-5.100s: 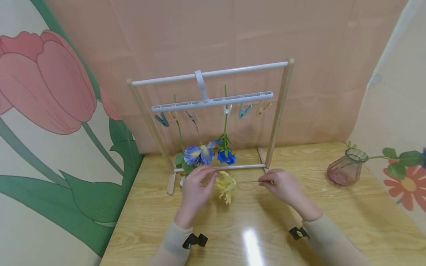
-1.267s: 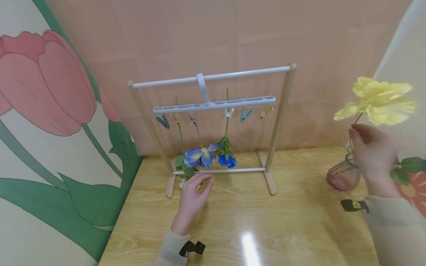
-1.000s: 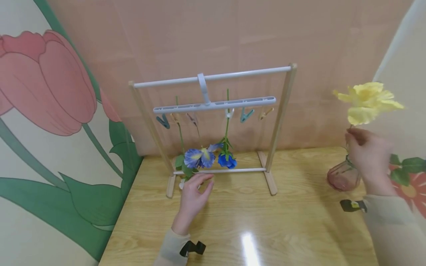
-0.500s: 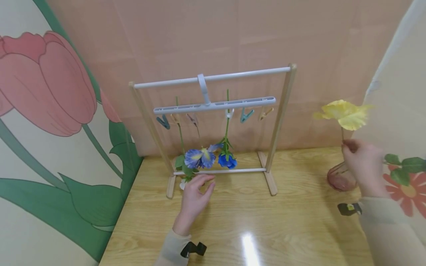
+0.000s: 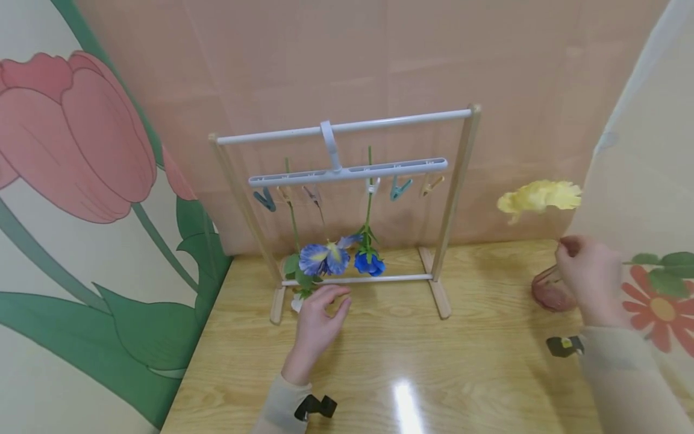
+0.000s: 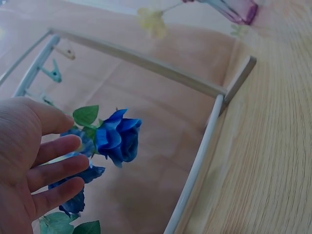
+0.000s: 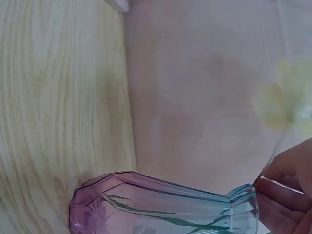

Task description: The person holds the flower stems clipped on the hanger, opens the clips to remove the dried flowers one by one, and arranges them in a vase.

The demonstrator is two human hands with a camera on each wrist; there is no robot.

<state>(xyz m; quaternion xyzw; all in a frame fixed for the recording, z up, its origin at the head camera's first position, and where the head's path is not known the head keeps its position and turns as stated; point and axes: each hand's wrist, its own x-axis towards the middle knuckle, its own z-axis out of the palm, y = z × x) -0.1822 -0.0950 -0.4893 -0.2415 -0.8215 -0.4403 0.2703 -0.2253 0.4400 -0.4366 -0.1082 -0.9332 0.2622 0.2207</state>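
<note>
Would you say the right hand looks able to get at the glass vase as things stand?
Probably yes: the right hand is right by the neck of the glass vase and nothing seems to block it, though its grip is taken up by the yellow flower.

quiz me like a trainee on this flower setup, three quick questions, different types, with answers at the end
1. Multiple choice: the right hand pinches the stem of which flower?
a) a white flower
b) a pink flower
c) the yellow flower

2. True or false: of the two hands, the left hand is the one farther from the glass vase.

3. Fill in the gap: the blue rose hangs bloom down from a ____ clip.

Key: 1. c; 2. True; 3. white.
</note>
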